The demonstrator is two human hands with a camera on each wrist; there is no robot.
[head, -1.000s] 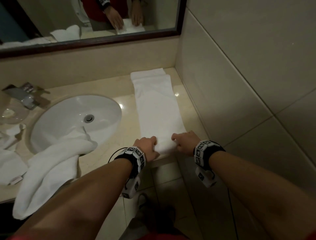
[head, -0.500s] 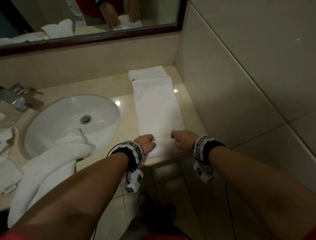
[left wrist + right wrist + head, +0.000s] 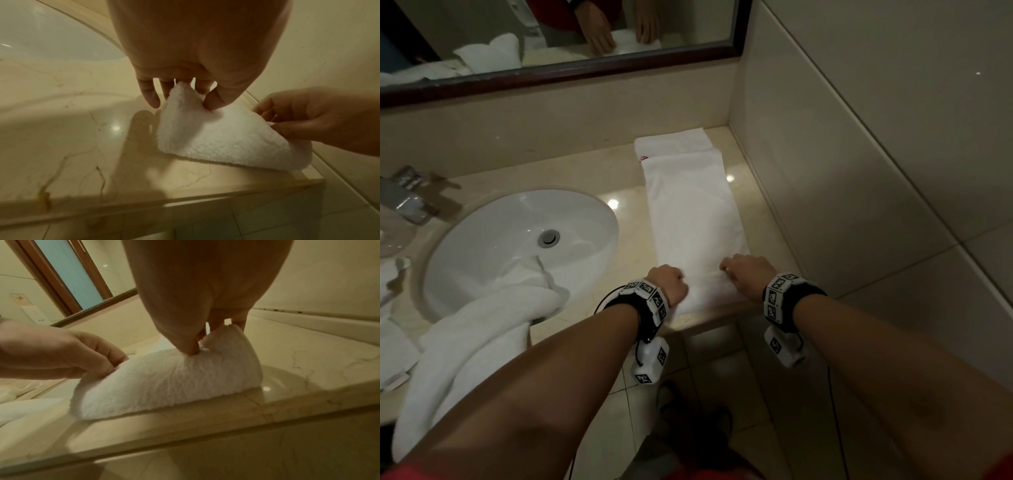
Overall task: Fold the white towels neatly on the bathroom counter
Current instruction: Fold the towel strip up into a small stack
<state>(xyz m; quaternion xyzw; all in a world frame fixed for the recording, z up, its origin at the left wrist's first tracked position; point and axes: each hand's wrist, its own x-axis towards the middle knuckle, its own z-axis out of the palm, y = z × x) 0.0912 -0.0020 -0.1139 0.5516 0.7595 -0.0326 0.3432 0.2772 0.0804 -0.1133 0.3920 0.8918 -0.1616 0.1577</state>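
Note:
A long white towel [image 3: 693,209] folded into a narrow strip lies on the beige marble counter [image 3: 606,284], running from the back wall to the front edge. My left hand [image 3: 671,282] pinches the near left corner of the towel [image 3: 216,133] between thumb and fingers. On the other side my right hand [image 3: 739,274] pinches the near right corner of the towel [image 3: 174,381]. The near end is lifted a little off the counter [image 3: 287,353] and curls over.
An oval white sink [image 3: 524,240] is set in the counter to the left, with a crumpled white towel [image 3: 472,335] draped over its front rim. A chrome tap [image 3: 407,198] stands at far left. A mirror [image 3: 551,37] and tiled wall [image 3: 876,154] close in the back and right.
Both hands have stayed on the towel's near corners and have raised that end slightly. The head view has shifted a little.

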